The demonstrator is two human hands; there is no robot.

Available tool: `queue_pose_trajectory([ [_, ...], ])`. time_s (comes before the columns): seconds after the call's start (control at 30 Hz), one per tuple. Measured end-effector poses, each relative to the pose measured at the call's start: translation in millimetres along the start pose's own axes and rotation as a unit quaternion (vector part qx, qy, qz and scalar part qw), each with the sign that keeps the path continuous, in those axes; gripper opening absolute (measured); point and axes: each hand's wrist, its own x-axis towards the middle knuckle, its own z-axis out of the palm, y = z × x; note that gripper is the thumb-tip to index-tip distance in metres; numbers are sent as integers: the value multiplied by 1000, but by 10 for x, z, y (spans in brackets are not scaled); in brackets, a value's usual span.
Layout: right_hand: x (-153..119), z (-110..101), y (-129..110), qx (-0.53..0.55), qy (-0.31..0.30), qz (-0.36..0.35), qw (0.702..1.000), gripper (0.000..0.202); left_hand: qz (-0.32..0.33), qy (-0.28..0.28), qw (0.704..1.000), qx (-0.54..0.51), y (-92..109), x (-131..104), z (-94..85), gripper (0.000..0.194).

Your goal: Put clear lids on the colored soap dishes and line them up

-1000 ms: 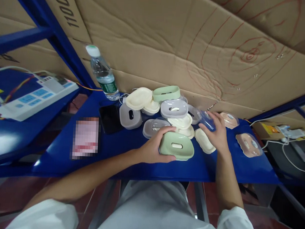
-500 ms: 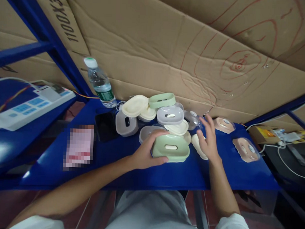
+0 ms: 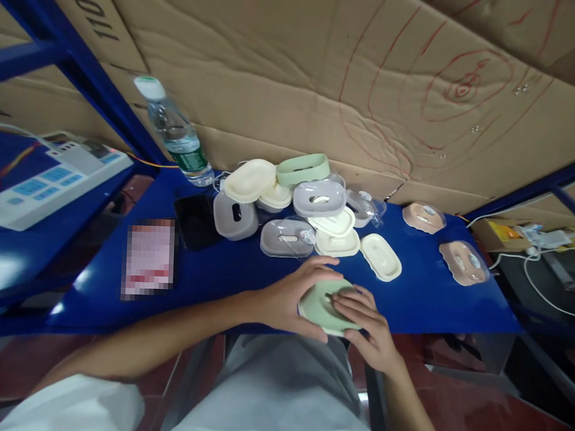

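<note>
R hand now back from clear plastic cover, fingers close tog. on top of pale-green oval plastic dish; L hand clamped on its left side. Dish nr blue tabletop's front edge, so both hands busy w/ it

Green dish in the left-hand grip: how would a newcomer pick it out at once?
Start at the blue table and follow its near edge to around the middle. There the green dish is between the left-hand grip and the right-hand grip. Unlike the other green dish, farther back, it is held.
</note>
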Motion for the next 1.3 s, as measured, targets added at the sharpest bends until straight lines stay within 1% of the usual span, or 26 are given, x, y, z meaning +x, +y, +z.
queue_pose_trajectory([
  [0.07, -151, -33, 29, 25, 35, 32, 999, 45, -4, -35, 999, 3, -10, -30, 66, 117],
  [0.17, -272, -62, 90, 22, 86, 60, 994, 43, -25, -37, 998, 35, -53, -71, 144, 105],
  [0.23, -284, -59, 152, -1, 101, 64, 993, 40, -50, -31, 996, 70, -76, -97, 192, 98],
  [0.3, -261, -28, 218, -24, 122, 63, 990, 37, -76, -31, 990, 111, -74, -119, 239, 97],
  [0.4, -224, 61, 287, -60, 155, 61, 984, 34, -97, -21, 973, 208, -8, -134, 302, 90],
  [0.43, -221, 88, 297, -73, 162, 61, 982, 34, -88, -22, 965, 246, 27, -133, 319, 84],
  [0.5, -231, 104, 302, -96, 176, 63, 978, 36, -38, -47, 949, 310, 108, -127, 344, 67],
  [0.6, -257, -12, 330, -141, 201, 66, 967, 38, 66, -146, 922, 352, 231, -139, 370, 42],
  [0.67, -257, -171, 399, -193, 202, 77, 957, 39, 86, -204, 902, 371, 314, -183, 378, 28],
  [0.7, -250, -256, 451, -224, 199, 88, 950, 39, 80, -218, 896, 379, 359, -217, 375, 23],
  [0.73, -238, -335, 512, -254, 194, 102, 942, 38, 65, -219, 894, 385, 406, -257, 361, 19],
  [0.8, -203, -449, 641, -300, 172, 129, 929, 36, 26, -187, 906, 378, 509, -351, 288, 21],
  [0.87, -159, -496, 754, -316, 115, 150, 930, 40, -6, -114, 927, 358, 610, -441, 136, 26],
  [0.9, -136, -505, 801, -312, 81, 158, 934, 45, -16, -69, 931, 358, 652, -477, 29, 29],
  [0.93, -115, -515, 843, -302, 52, 163, 938, 51, -17, -23, 928, 372, 683, -503, -96, 30],
  [0.97, -96, -536, 885, -293, 37, 165, 941, 55, -18, 13, 917, 398, 699, -517, -234, 30],
  [1.0, -80, -577, 932, -286, 37, 167, 943, 59, -21, 43, 900, 433, 698, -518, -379, 30],
  [1.07, -71, -735, 1059, -289, 69, 176, 939, 62, -49, 50, 869, 490, 633, -475, -658, 30],
  [1.13, -117, -991, 1248, -315, 112, 209, 919, 66, -77, 30, 857, 509, 498, -384, -874, 31],
  [1.17, -169, -1141, 1360, -333, 134, 237, 903, 71, -94, 14, 856, 508, 414, -329, -945, 32],
  [1.23, -338, -1434, 1593, -365, 183, 308, 859, 83, -124, -18, 857, 499, 249, -230, -1010, 33],
  [1.27, -450, -1558, 1697, -373, 209, 345, 835, 88, -138, -27, 857, 496, 179, -197, -1011, 32],
  [1.3, -572, -1659, 1784, -374, 227, 374, 817, 92, -150, -29, 855, 495, 121, -181, -997, 32],
])
